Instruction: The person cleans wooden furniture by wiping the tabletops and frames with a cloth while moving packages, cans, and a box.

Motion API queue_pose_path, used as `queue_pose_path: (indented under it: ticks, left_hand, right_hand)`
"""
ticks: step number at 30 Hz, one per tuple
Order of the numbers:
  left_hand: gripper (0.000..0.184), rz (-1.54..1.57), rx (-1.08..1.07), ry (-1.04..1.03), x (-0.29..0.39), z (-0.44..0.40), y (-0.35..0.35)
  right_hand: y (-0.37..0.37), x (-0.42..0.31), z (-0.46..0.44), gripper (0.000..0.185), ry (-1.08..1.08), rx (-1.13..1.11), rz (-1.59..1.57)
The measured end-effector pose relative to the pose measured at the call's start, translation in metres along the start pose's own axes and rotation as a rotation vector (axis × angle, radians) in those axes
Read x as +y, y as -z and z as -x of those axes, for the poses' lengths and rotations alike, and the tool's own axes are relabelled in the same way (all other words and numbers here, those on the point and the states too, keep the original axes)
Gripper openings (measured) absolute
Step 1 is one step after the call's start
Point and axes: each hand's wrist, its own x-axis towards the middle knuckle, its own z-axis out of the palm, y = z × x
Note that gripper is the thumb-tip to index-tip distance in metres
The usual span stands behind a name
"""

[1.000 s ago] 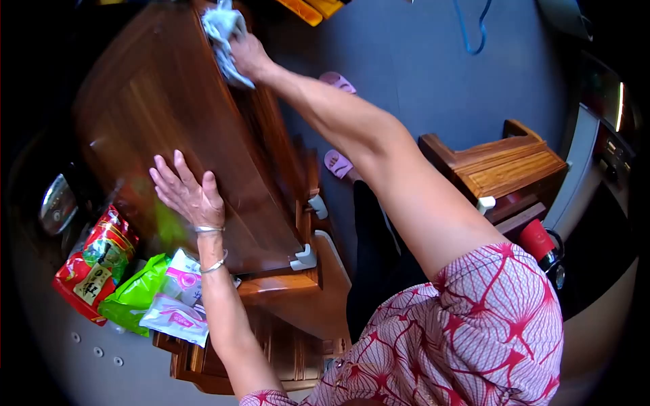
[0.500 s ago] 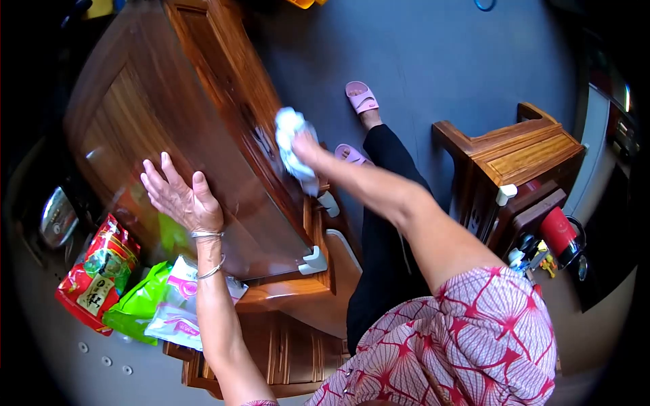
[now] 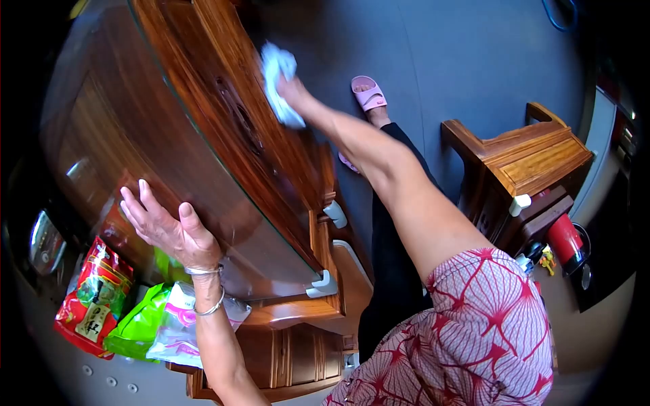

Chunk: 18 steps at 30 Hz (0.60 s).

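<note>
My right hand (image 3: 292,92) grips a pale white-blue cloth (image 3: 279,68) against the carved wooden side of a glass-topped table (image 3: 233,81). The fingers are partly hidden by the cloth and smeared by motion. Over the glass top (image 3: 156,128), my left hand (image 3: 169,227) is spread with its fingers apart and holds nothing. Two silver bracelets circle that wrist. Close to the left hand lie a red snack bag (image 3: 95,298), a bright green bag (image 3: 142,325) and a clear-and-pink plastic pack (image 3: 183,331).
A white corner guard (image 3: 323,284) covers the table's near corner. Right of my legs is a wooden stool (image 3: 535,159), with a red cylindrical container (image 3: 565,240) near it. My feet, in pink slippers (image 3: 367,93), stand on the grey floor (image 3: 433,61).
My right hand has moved the cloth up and slightly left, farther along the table's side. My left hand sits a little lower and more to the left in view, still spread.
</note>
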Motion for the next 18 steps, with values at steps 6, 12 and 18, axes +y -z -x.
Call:
queue_pose_path:
  ticks: [6,12,18]
  left_hand:
    - [0.062,-0.007,0.033,-0.014,0.000,0.000,-0.001]
    - [0.058,0.005,0.068,-0.011,0.001,-0.001,-0.002]
    - [0.057,0.007,0.059,-0.005,-0.001,-0.001,-0.006]
  right_hand:
    - [-0.018,0.076,0.155,0.055,-0.495,-0.313,0.076]
    - [-0.007,-0.017,0.048,0.041,-0.098,-0.025,-0.619]
    - [0.052,-0.173,0.050,0.047,0.030,-0.222,-0.299]
